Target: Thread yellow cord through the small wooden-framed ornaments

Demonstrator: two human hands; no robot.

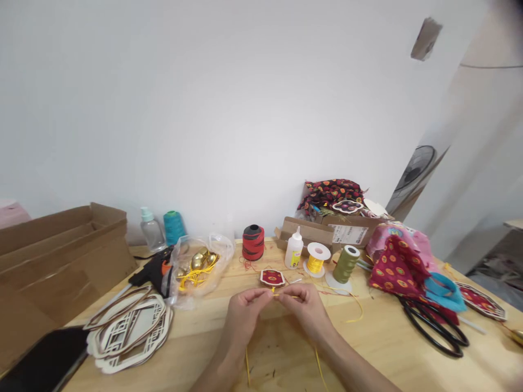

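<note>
Both my hands meet over the middle of the wooden table (384,348). My left hand (242,314) and my right hand (305,310) each pinch a thin yellow cord (281,295) stretched between their fingertips. The cord's ends trail down towards me, one under each wrist. Just beyond my fingers lies a small red padded ornament (272,277) with a pale rim.
At the left: cardboard box (61,256), laser-cut wooden frames (131,329), black glue gun (153,269), plastic bag of gold bells (198,264). At the back: red spool (253,242), glue bottle (294,249), yellow spool (317,258), green spool (346,264). At the right: patterned fabric (398,267), black scissors (435,324).
</note>
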